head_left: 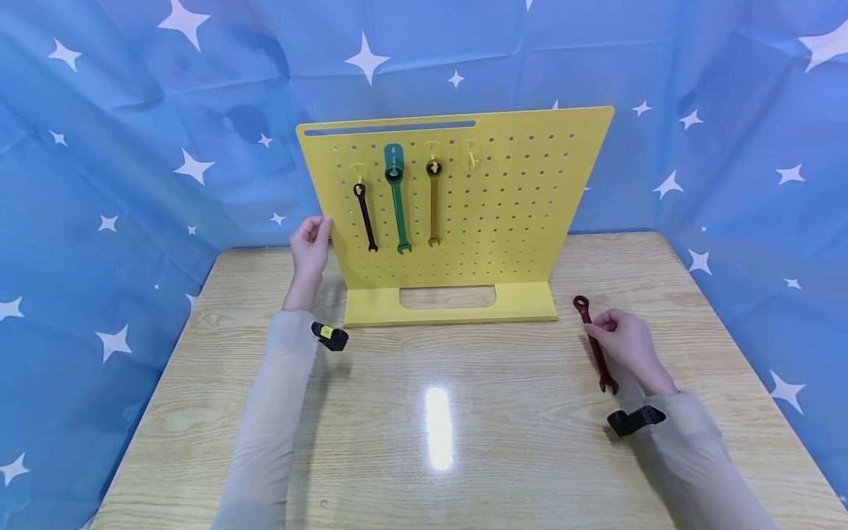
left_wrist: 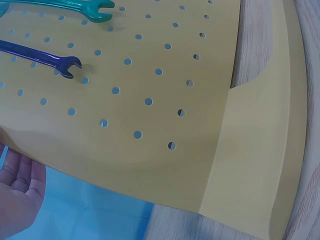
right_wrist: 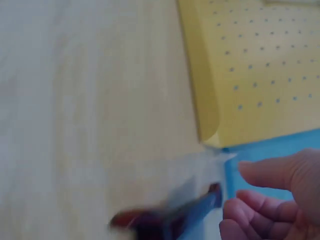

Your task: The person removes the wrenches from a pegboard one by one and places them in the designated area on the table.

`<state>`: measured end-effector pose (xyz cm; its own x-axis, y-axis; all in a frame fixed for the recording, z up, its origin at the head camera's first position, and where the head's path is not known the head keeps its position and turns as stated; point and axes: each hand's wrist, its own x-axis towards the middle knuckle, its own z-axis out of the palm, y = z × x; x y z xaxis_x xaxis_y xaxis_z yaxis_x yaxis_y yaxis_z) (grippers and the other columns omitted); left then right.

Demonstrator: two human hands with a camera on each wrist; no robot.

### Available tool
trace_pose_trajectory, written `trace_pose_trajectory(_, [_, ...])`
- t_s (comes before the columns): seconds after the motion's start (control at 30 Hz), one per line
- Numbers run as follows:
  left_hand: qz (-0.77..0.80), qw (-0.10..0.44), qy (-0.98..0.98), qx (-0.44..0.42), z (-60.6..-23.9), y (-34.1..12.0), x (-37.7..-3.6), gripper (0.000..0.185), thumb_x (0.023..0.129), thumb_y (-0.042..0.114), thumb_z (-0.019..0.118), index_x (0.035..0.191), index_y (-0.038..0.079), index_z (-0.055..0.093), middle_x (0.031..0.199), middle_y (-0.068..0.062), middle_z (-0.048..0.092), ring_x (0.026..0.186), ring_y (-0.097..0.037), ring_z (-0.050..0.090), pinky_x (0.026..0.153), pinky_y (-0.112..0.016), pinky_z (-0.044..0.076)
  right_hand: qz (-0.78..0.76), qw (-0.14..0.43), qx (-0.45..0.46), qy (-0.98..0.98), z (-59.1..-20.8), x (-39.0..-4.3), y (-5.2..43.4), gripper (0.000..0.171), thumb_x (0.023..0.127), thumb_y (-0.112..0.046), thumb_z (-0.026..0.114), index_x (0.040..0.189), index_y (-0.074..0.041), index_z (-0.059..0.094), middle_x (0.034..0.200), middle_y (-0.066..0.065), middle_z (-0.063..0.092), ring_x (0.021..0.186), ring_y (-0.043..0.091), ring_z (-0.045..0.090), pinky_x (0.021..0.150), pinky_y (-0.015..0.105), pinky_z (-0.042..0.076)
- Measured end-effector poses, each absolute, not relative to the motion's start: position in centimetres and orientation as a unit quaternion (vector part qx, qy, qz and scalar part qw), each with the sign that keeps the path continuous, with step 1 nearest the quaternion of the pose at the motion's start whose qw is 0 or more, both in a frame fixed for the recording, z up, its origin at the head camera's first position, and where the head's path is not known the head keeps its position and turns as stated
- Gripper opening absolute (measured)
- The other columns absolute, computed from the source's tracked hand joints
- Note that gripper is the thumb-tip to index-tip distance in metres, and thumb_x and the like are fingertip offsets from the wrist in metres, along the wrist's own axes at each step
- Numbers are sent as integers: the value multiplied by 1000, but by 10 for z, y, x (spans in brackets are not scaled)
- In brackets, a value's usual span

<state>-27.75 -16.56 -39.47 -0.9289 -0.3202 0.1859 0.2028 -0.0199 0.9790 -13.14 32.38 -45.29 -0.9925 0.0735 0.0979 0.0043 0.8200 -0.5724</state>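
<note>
Hanging step in hand: red wrench [head_left: 594,341] lay on the counter [head_left: 464,412], pinched by the right hand [head_left: 626,344]; pegboard [head_left: 503,213] edge was gripped by the left hand [head_left: 311,246]. Lift to the vacant hook [head_left: 471,157] was judged next.

Pale wood-grain desk [head_left: 464,412] with a glossy glare patch in front of the pegboard, smooth matt yellow pegboard [head_left: 517,206], shiny metallic green wrench [head_left: 397,206] hanging on it, glossy red metal wrench [head_left: 594,342] right of it, creased blue cloth backdrop [head_left: 132,147] behind
</note>
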Motion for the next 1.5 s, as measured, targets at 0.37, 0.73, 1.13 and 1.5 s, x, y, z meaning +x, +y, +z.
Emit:
trace_pose_trajectory(0.37, [-710,180,-679,55,-395,-165,-279,12,92,13,61,80,16,60,75,5,58,70,-8,52,73,-30,49,364,104,5,-926,-428,-147,289,17,87,-13,66,94,2,63,81,15,63,65,-1,47,56,14,40])
trace_pose_trajectory(0.73, [-707,175,-683,52,-395,-166,-278,12,93,15,59,81,17,59,77,5,58,72,-8,52,76,-33,49,418,99,41,-902,-415,-165,257,20,88,-16,67,94,2,63,80,14,63,64,4,52,52,14,43])
trace_pose_trajectory(1.13, [-711,170,-680,56,-394,-166,-277,11,93,16,60,82,16,60,78,5,59,73,-9,54,68,-19,48,429,103,60,-895,-399,-181,225,18,87,-13,68,94,3,63,84,16,64,72,14,55,56,15,44])
trace_pose_trajectory(1.5, [-719,175,-671,55,-394,-165,-279,14,92,13,60,79,18,60,76,5,60,72,-8,54,66,-18,49,479,89,88,-869,-380,-199,193,24,85,-11,69,101,5,62,92,17,66,82,22,58,66,18,46])
